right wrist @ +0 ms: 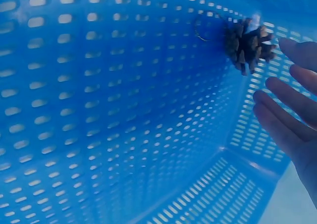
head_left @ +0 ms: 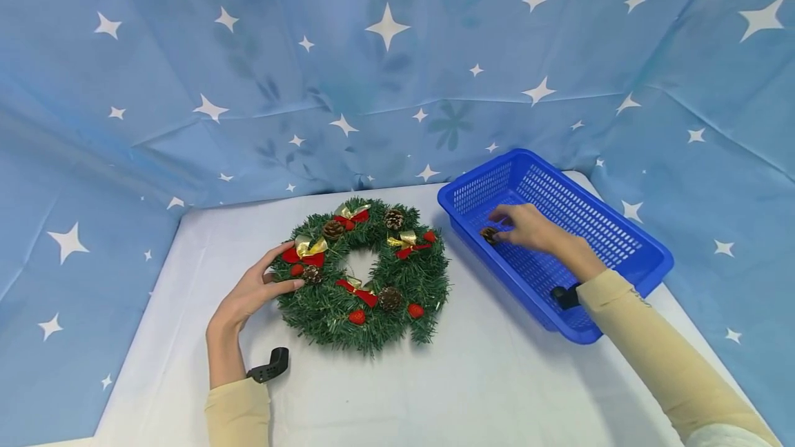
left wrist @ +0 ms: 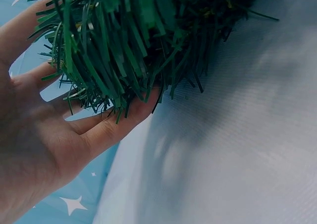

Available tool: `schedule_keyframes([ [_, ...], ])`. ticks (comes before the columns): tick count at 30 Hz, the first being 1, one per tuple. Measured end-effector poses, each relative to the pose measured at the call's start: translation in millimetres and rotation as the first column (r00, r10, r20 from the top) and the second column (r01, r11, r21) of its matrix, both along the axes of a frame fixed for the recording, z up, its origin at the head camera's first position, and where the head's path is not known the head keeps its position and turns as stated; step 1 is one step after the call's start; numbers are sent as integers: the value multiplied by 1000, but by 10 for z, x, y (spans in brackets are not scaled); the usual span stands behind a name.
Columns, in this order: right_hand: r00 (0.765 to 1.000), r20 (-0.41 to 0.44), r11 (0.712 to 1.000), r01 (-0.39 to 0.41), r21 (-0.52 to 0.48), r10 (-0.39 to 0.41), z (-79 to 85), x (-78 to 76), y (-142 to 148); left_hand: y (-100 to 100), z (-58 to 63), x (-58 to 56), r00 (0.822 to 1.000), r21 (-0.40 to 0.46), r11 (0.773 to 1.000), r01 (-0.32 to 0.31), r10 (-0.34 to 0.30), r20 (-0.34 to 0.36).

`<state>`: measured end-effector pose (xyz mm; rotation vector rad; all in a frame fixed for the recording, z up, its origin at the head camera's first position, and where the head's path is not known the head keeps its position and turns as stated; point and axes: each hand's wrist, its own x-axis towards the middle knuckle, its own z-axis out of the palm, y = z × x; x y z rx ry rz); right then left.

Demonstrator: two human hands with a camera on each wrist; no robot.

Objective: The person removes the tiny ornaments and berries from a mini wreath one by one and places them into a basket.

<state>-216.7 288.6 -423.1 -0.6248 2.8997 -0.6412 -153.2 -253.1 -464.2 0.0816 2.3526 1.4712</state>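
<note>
A round green Christmas wreath point(head_left: 410, 281) lies on the white table, trimmed with red and gold bows, pine cones and red berries. My left hand point(head_left: 248, 292) holds its left edge, thumb and fingers spread around the greenery. Close up in the left wrist view, the fingers point(left wrist: 106, 132) reach in against the wreath's needles point(left wrist: 114, 45). Inside the blue basket point(head_left: 459, 223), my right hand point(head_left: 528, 227) hovers at a loose brown pine cone point(right wrist: 246, 46) with a thin wire loop. In the right wrist view its fingers are extended, fingertips just beside the cone.
The slotted plastic basket stands at a slant on the right of the table point(head_left: 397, 399). A blue curtain point(head_left: 348, 40) with white stars hangs behind and at both sides. A black wrist camera point(head_left: 271, 365) is strapped at the left wrist.
</note>
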Motion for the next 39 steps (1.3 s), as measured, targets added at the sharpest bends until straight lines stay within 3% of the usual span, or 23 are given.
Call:
schedule_keyframes([
  [12, 999, -33, 999, 21, -26, -22, 267, 95, -82, -3, -4, -5, 1000, 20, 1000, 2, -2, -7],
  [23, 993, -115, 997, -34, -76, 25, 452, 203, -243, 3, 4, 6, 1000, 15, 1000, -3, 3, 1],
  [39, 993, -104, 987, -76, -142, 62, 636, 407, -504, 8, 8, 9, 1000, 7, 1000, -1, 1, 3],
])
